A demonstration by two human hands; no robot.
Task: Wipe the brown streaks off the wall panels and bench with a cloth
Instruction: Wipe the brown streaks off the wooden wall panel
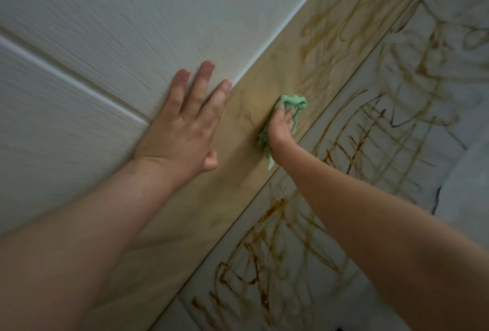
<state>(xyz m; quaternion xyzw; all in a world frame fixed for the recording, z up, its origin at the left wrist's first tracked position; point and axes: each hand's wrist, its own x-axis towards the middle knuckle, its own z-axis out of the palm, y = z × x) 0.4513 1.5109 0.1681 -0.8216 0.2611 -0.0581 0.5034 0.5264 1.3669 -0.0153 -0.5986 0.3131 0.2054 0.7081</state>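
Nearest mess: the marbled surface (412, 227) on my right carries thick brown streaks (259, 272) in loops and hatching, just beside my right forearm. None of it looks wiped yet.
Band near me: the tan band (232, 198) between the marbled surface and the white panel (79, 39) looks mostly clean on the stretch closest to me, with only faint marks.
Left hand: my left hand (182, 124) lies flat on the white panel, fingers (205, 76) straight and spread, holding nothing. I read it as a brace, so I'd put my weight there and not on the wiping arm.
Right hand: my right hand (281, 125) has its fingers curled round the bunched green cloth (293, 100) and presses it onto the tan band. A loose tail of cloth hangs out below the wrist.
Where the work stands: the cloth sits about where the cleaner stretch gives way to the streaked one.
How I'd wipe: short overlapping strokes along the band, firm and even. I'd turn the cloth to a fresh face once it browns, or it will only smear. I'd also tuck in the tail so it doesn't drag through the marbled streaks.
Far end: beyond the cloth, paler brown scribbles cover the band up to the top of the view.
Unsure: I cannot tell which surface is the bench.
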